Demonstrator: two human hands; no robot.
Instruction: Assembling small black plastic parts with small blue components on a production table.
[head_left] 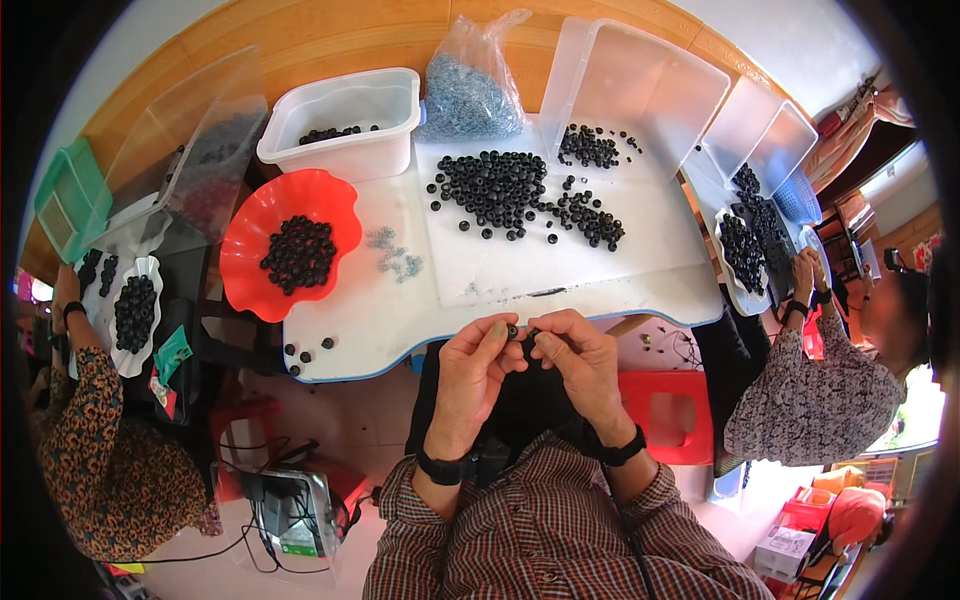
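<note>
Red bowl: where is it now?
In the head view, the red bowl sits at the left end of the table, in front of the white tub.

Bright daylight, strong fisheye edge bending

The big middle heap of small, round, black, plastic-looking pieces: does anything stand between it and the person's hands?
Nothing visible blocks the left hand or right hand from the heap of black pieces; between lie the flat white sheet and white tabletop.

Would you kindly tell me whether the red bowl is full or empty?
Neither: the red bowl is partly filled. Black round pieces cover its middle, while bare red shows all around them.
</note>
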